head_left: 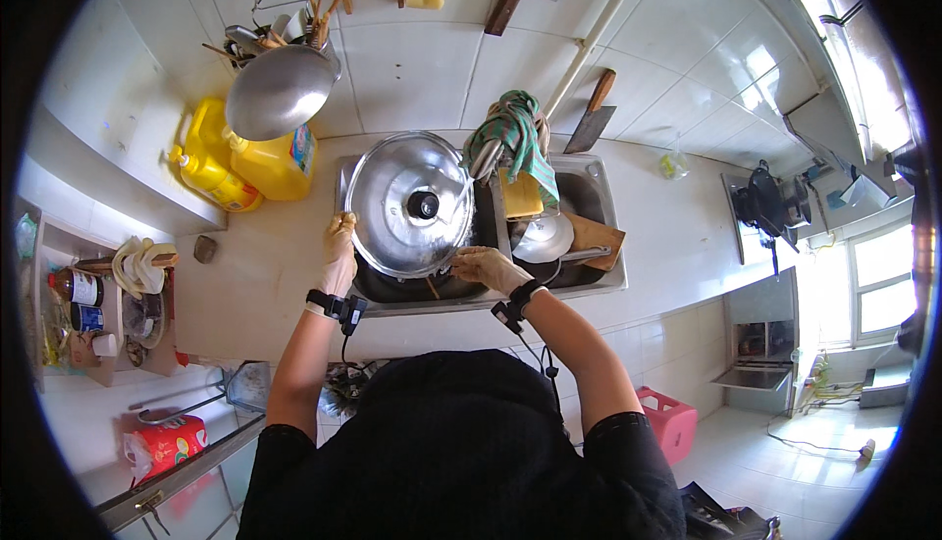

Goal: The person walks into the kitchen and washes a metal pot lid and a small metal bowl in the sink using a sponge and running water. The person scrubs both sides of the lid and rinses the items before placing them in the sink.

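Note:
A large round metal pot lid (383,224) with a black knob (423,205) is over the left basin of a steel double sink (486,303). Gloved, my left hand (340,249) grips the lid's left rim. My right hand (489,268), also gloved, is at the lid's lower right edge; its fingertips touch or nearly touch the rim. Water (465,190) runs from the faucet (486,160) onto the lid's right side. Cloths, one of them green-striped (515,124), drape over the faucet, and a yellow sponge (521,194) sits below them.
In the right basin are a white bowl (543,238), a wooden board (592,238) and a metal handle (585,254). A cleaver (591,124) leans on the wall behind. Yellow bottles (276,168) stand at the left, below a hanging wok-shaped metal pan (283,91). A pink stool (668,422) is behind at right.

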Available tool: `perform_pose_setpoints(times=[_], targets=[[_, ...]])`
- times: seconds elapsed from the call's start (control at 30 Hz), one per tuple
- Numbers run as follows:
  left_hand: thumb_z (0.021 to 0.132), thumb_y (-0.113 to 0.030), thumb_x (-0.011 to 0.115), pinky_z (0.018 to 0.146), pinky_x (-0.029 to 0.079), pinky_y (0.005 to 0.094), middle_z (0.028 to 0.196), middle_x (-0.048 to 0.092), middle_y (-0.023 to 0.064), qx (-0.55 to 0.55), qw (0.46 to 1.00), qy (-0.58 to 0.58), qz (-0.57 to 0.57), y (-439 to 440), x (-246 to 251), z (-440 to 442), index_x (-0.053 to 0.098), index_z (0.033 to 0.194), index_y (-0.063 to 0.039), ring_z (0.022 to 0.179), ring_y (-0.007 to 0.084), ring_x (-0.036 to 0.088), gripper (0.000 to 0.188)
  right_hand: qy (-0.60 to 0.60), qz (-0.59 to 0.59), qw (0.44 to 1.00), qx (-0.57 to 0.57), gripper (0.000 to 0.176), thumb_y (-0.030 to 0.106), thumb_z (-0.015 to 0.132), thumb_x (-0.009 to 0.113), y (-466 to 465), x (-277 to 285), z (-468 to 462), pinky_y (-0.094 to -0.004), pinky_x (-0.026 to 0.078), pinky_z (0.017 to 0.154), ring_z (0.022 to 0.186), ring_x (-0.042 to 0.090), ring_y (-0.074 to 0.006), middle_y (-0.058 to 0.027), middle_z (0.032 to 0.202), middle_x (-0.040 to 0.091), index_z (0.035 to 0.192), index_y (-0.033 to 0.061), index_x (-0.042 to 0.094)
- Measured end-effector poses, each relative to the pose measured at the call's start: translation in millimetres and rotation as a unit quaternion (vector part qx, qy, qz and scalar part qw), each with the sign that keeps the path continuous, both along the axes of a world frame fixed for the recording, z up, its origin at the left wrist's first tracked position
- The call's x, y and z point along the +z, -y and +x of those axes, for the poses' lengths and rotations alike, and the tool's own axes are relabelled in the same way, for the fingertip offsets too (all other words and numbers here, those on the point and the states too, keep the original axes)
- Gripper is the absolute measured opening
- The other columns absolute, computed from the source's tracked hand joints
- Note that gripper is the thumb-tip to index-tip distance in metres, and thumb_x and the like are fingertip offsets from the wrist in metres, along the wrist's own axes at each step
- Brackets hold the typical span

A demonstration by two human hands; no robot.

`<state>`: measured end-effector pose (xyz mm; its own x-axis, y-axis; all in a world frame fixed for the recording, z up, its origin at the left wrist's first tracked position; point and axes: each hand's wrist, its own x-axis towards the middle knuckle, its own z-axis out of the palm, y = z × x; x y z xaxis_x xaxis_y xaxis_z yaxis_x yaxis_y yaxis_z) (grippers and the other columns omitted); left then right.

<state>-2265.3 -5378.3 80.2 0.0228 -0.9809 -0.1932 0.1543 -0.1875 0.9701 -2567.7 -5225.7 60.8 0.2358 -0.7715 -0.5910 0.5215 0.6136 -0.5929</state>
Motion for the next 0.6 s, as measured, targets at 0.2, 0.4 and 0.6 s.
perform_pose_setpoints(times=[0.2, 0.4, 0.6], targets=[[0.092, -0.017, 0.066, 0.071, 0.043, 0.0233, 0.085, 0.061, -0.0056, -0.007, 0.996, 0.056, -0.066, -10.4, 45.8, -3.6, 0.068, 0.101, -0.008, 0.077, 0.0064, 0.052, 0.013, -0.023, -0.003, 0.999, 0.033, 0.042, 0.013, 0.094, 0.058, 10.1, 31.8, 10.0, -0.0367, 0.054, 0.089, 0.104, 0.066, -0.0266, -0.0155, 0.123, 0.062, 0.131, 0.0, 0.044], [0.092, -0.023, 0.066, 0.066, 0.046, 0.0275, 0.081, 0.067, 0.0019, -0.05, 0.978, 0.192, -0.056, -7.9, 69.6, -23.4, 0.07, 0.098, -0.006, 0.07, 0.0106, 0.056, 0.018, 0.012, -0.069, 0.997, 0.031, 0.037, 0.014, 0.096, 0.054, 14.0, 60.9, 5.7, -0.0376, 0.053, 0.092, 0.105, 0.065, -0.0277, -0.0158, 0.124, 0.061, 0.13, -0.0003, 0.05], [0.088, -0.029, 0.067, 0.071, 0.05, 0.0376, 0.086, 0.07, 0.0152, -0.106, 0.947, 0.257, -0.161, -6.1, 69.6, -76.2, 0.071, 0.095, -0.007, 0.078, 0.0288, 0.067, 0.024, -0.001, -0.038, 0.999, 0.022, 0.032, 0.016, 0.096, 0.055, 10.3, 48.6, -7.3, -0.037, 0.054, 0.089, 0.107, 0.065, -0.0293, -0.014, 0.124, 0.062, 0.126, 0.0027, 0.054]])
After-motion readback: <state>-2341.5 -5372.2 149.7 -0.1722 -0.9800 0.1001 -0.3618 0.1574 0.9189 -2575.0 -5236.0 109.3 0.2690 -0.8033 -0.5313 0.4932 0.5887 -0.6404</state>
